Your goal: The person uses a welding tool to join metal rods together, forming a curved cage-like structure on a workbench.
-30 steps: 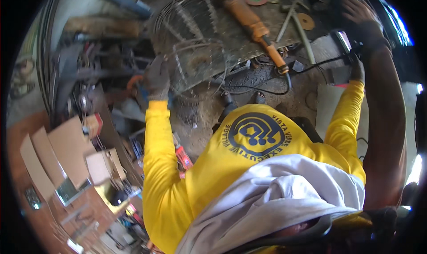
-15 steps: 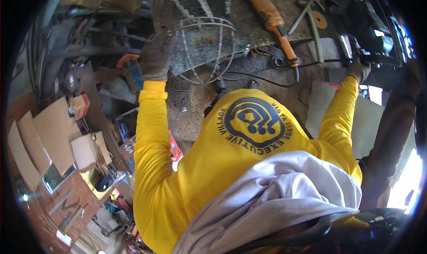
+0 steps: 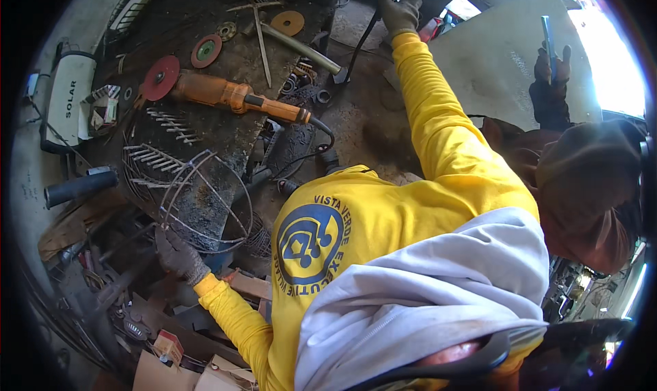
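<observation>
My left hand (image 3: 181, 255), in a grey knit glove, closes on the lower left of a wire cage (image 3: 185, 175) made of thin bent rods. The cage stands over the near edge of a dark workbench (image 3: 226, 145). My right hand (image 3: 399, 11), gloved too, reaches far up to the top of the view. Its fingers are curled around something dark, too shadowed to name, and a black cable (image 3: 361, 43) hangs beside it. An orange angle grinder (image 3: 219, 95) with a red disc (image 3: 161, 78) lies on the bench between my hands.
Short rods (image 3: 172, 126) lie in rows on the bench, near a green-centred disc (image 3: 206, 51), a tan disc (image 3: 287, 23) and a hammer (image 3: 301, 52). At right another person's hand (image 3: 556, 66) holds a thin flat object (image 3: 547, 43) before a pale sheet (image 3: 493, 62). Cardboard boxes (image 3: 164, 374) stand lower left.
The view has swung to the right, so the bench and grinder sit further left. My left hand still holds the cage. My right hand stays closed, and the other person now shows more fully.
</observation>
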Demonstrator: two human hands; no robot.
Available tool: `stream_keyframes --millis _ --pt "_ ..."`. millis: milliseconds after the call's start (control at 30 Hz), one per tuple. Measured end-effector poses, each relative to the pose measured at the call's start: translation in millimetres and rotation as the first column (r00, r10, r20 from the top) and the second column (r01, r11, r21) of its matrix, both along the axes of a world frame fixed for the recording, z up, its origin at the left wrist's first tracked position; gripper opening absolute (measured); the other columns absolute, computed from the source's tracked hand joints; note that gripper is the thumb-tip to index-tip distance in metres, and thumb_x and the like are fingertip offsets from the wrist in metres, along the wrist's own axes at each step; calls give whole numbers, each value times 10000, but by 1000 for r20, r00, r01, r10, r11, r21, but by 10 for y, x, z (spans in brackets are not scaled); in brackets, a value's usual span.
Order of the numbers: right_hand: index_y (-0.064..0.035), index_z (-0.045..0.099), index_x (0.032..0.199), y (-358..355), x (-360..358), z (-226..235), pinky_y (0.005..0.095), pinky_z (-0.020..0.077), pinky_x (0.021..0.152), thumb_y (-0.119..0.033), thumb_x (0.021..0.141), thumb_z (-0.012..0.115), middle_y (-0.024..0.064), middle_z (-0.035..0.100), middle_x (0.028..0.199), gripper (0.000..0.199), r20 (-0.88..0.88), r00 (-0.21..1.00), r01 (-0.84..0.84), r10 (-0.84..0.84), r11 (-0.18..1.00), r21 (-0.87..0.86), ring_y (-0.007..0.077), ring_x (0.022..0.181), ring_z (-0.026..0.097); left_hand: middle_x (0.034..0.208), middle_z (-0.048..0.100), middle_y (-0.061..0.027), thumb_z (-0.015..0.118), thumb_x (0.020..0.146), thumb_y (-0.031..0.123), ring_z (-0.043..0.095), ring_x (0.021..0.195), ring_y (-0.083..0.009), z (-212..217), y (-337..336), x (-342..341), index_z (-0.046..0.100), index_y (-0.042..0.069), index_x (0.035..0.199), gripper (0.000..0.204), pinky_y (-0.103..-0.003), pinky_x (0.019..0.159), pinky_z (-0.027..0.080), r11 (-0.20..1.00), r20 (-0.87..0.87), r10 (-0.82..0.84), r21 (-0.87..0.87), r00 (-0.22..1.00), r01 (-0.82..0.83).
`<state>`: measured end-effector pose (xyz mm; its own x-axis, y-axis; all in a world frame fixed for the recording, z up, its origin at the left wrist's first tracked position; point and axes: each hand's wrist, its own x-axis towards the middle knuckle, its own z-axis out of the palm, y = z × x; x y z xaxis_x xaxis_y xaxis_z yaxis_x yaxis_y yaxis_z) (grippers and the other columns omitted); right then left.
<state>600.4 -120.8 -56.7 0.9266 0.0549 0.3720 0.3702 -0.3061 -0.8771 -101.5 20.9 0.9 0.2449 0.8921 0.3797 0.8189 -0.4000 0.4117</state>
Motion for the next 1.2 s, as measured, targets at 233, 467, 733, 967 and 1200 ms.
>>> stream_keyframes --millis 233,467,733,967,1200 --pt "28 724 944 330 -478 -89 421 538 850 -400 808 766 146 741 876 452 231 973 107 6 874 -474 307 871 702 1093 728 -173 717 924 140 702 964 -276 -81 0 -270 704 -20 1141 270 -348 865 540 992 -49 -57 111 997 62" --pt "55 720 956 202 -708 664 351 574 755 -193 847 736 154 748 890 271 246 969 123 -17 898 -423 288 799 710 1010 730 -181 699 896 137 712 919 -325 218 -88 48 716 48 1135 255 -391 832 551 998 20 -2 60 1000 1" --pt "63 662 993 214 190 1349 279 560 700 -107 925 643 141 717 980 185 251 468 -715 847 530 -457 233 827 697 999 737 -156 714 877 162 715 902 -354 129 -39 8 734 146 1126 251 -402 768 563 994 75 -36 103 997 28" --pt "21 659 1047 185 -1602 1941 243 493 632 -161 965 620 64 653 851 204 50 507 -822 861 500 -274 132 713 625 966 745 -139 717 869 91 732 860 -292 304 -93 97 743 121 1109 243 -357 754 562 973 71 -77 221 994 60" --pt "7 563 1202 350 -2322 2065 277 553 607 -101 946 628 83 647 926 285 -358 465 -883 810 455 -118 156 703 645 979 743 -141 736 849 80 732 872 -283 254 -76 28 748 129 1124 279 -345 772 564 987 76 -63 153 995 51"
